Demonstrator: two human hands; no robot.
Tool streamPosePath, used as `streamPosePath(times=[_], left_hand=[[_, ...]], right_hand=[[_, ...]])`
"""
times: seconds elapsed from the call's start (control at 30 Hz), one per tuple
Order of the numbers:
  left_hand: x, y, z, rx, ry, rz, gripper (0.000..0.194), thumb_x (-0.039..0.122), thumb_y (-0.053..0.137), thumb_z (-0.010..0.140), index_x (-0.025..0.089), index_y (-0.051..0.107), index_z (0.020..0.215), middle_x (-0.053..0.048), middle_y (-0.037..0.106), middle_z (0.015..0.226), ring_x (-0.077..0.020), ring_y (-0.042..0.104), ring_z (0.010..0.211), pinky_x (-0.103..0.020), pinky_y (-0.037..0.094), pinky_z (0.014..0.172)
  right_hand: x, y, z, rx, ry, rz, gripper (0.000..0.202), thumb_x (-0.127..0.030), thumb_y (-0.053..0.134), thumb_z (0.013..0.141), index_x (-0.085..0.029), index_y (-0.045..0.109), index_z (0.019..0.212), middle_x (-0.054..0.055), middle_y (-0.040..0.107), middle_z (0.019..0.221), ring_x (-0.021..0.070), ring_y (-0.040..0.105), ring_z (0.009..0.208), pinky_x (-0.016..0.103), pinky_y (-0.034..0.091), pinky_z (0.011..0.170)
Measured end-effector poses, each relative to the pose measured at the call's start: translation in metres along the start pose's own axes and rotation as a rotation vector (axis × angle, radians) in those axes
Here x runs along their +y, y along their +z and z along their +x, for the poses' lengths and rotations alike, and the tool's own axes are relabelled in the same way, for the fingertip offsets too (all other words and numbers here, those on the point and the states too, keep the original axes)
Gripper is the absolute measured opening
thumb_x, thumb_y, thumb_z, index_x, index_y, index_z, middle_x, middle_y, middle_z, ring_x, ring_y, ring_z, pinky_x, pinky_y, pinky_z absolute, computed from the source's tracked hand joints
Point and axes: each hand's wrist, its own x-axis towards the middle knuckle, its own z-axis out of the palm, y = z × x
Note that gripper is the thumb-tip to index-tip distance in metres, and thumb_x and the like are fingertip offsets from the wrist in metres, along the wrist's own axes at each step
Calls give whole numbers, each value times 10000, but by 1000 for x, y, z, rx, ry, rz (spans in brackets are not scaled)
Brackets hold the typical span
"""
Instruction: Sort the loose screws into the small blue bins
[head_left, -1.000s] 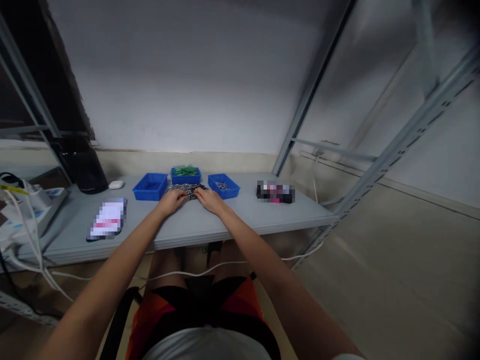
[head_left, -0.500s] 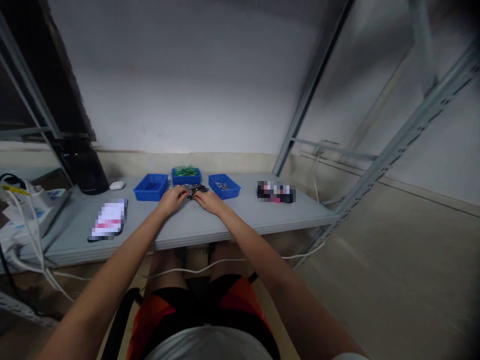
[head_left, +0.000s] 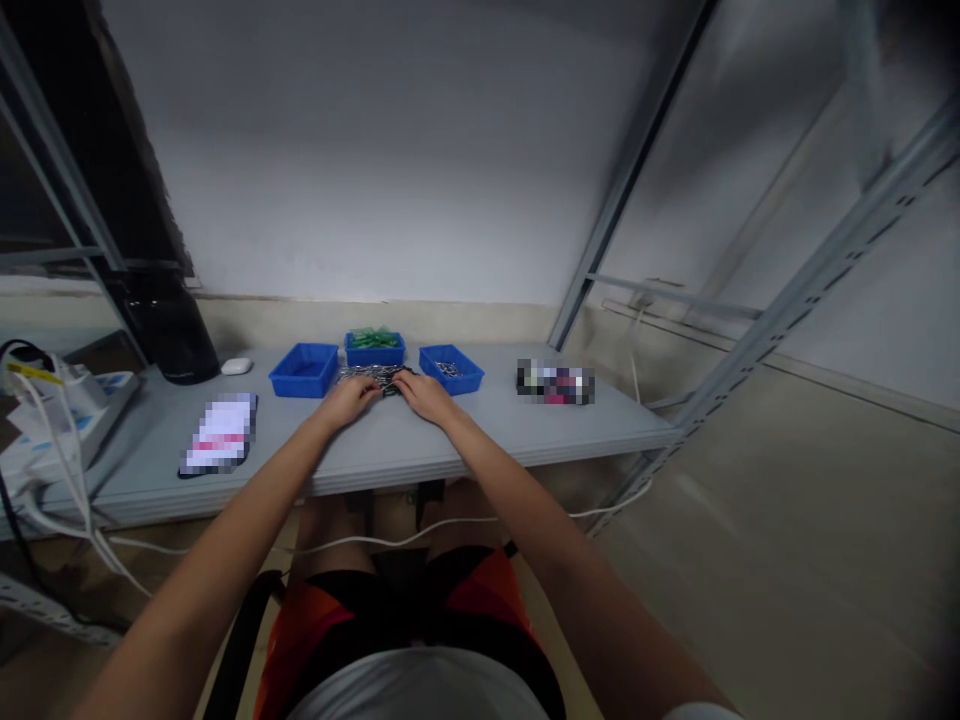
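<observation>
Pale wall [head_left: 375, 180] filled the background, with a grey metal frame [head_left: 637, 165] slanting up at the right. Against the wall stood a grey table [head_left: 495, 430]. A white cable [head_left: 382, 542] ran below its front edge, above the person's thighs. At the far left lay a white power strip [head_left: 90, 425] with cords, near a tall black bottle [head_left: 176, 335]. A phone [head_left: 219, 435], its screen pixelated, lay in front of the bottle; a pixelated dark object [head_left: 555, 384] lay toward the table's right end. Three blue trays surrounded the work: the left tray [head_left: 296, 387], the rear tray [head_left: 375, 356] holding green pieces [head_left: 371, 338], and the right tray [head_left: 463, 385] with small shiny bits. Between them, the pile of thin metal pieces [head_left: 375, 374] lay on the table, its front partly covered by fingers. The left hand [head_left: 349, 400] and right hand [head_left: 421, 395] touched it, fingers curled narrowly; whether either gripped a piece could not be told. A small white case [head_left: 236, 366] sat beside the bottle.
</observation>
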Motion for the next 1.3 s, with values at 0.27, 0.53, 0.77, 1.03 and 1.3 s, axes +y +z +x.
streamPosePath(times=[0.27, 0.53, 0.77, 1.03, 1.3], left_hand=[[-3, 1, 1, -4, 1, -11, 235, 295, 482, 886, 173, 683, 873, -70, 702, 846, -206, 616, 756, -307, 473, 742], [-1, -4, 0, 122, -15, 7, 260, 324, 467, 908, 158, 667, 922, -105, 696, 934, -231, 626, 846, -326, 470, 793], [4, -4, 0, 170, 22, 47, 229, 306, 476, 917, 167, 656, 944, -96, 685, 950, -225, 623, 884, -333, 478, 820], [9, -6, -1, 158, 51, 76, 235, 304, 477, 928, 160, 656, 978, -97, 683, 976, -229, 629, 905, -329, 482, 814], [6, -7, 0, 171, -4, 67, 259, 317, 477, 914, 160, 672, 978, -107, 694, 979, -234, 635, 900, -333, 484, 827]], right_hand=[[-6, -3, -2, 45, -37, -48, 302, -305, 347, 1017, -187, 595, 1142, 72, 696, 1102, 185, 658, 960, 269, 452, 836], [-2, 0, 0, 29, -11, -92, 298, -316, 357, 1013, -190, 604, 1122, 81, 711, 1035, 197, 666, 904, 274, 453, 789], [-5, 3, 0, -65, -43, -134, 255, -300, 407, 990, -202, 618, 1094, 86, 712, 983, 209, 657, 857, 288, 456, 753], [-4, 6, 1, -65, -27, -61, 228, -287, 432, 981, -207, 626, 1069, 85, 706, 987, 202, 648, 854, 293, 455, 758], [-1, 2, 2, -25, 11, -16, 225, -285, 432, 989, -208, 625, 1074, 71, 711, 991, 188, 653, 898, 271, 452, 797]])
